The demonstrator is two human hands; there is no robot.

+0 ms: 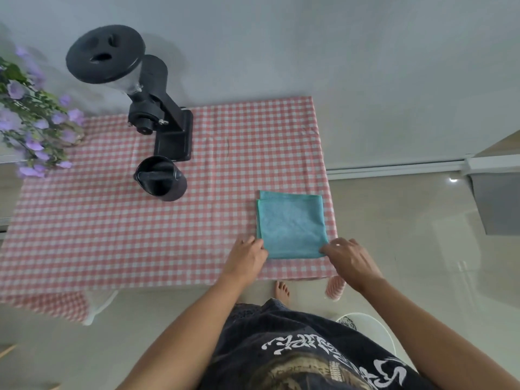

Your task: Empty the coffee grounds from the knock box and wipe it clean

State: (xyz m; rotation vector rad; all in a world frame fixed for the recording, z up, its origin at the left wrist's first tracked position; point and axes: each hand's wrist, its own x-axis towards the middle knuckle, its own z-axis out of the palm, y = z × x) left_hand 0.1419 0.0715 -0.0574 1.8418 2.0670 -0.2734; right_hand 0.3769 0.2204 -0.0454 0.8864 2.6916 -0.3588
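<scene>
Both hands are pinching the folded teal cloth's (291,225) near corners, left hand (247,258) and right hand (349,258); the knock box (160,178) is standing on the counter (112,235), well apart, forward-left, nearer the left hand

One knock box (161,178) is counted, black and round, with a single bar seen across its open top. One coffee grinder (146,108) is counted, black, topped by one round hopper lid (105,53). One teal cloth (292,225) is counted (folded, so that more than one layer is seen at its far edge). One table is counted, covered by one pink-and-white checked tablecloth (112,235). One bunch of purple flowers (31,114) is counted at the left edge; the blooms are too blurred to be numbered. Two hands are counted, one left hand (247,258) and one right hand (350,258). One bare foot (282,289) is seen.
</scene>
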